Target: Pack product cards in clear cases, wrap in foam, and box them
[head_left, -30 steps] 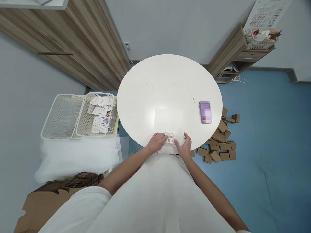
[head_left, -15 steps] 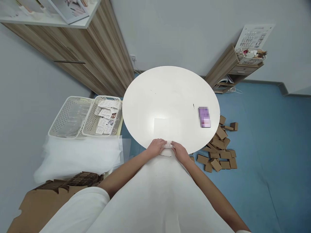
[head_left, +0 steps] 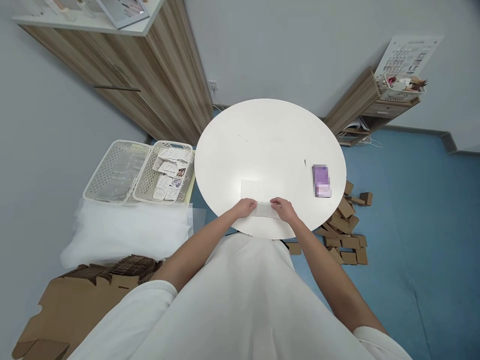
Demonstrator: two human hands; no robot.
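A white sheet (head_left: 265,211) is being held near the near edge of the round white tabletop (head_left: 273,145), its ends being pinched by the left hand (head_left: 245,207) and the right hand (head_left: 284,210), each grip being nearly closed and the 2 hands being kept apart. A purple item (head_left: 321,176) is being supported near the tabletop's right edge, while printed cards (head_left: 168,167) are being held in 1 white basket (head_left: 148,175) at the left, and small brown boxes (head_left: 350,243) are being borne by the blue floor (head_left: 397,200).

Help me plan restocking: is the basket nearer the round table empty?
No, partly filled: printed cards lie in the white basket, bare mesh showing beside them.
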